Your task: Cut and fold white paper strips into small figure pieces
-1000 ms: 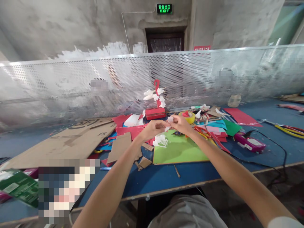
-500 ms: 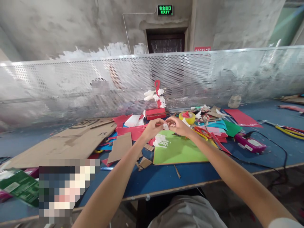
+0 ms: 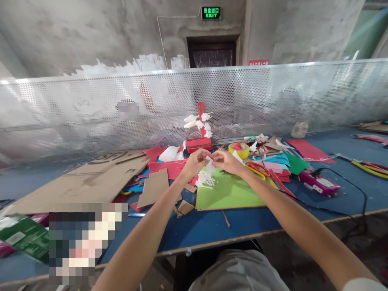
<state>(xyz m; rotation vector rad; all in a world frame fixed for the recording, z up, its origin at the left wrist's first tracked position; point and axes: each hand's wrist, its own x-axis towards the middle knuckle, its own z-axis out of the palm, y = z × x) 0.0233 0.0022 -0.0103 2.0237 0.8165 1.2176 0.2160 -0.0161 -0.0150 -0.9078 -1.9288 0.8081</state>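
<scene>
Both my left hand and right hand are pinching this one small, thin, white paper piece, kinda right by a flat lime-green sheet.

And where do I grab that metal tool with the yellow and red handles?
Probably take the metal tool by its yellow and red handles, coming from the right: they extend toward that side, while its narrow metal end points left.

Wall, apparently bare concrete; 1 exit sign.
</scene>
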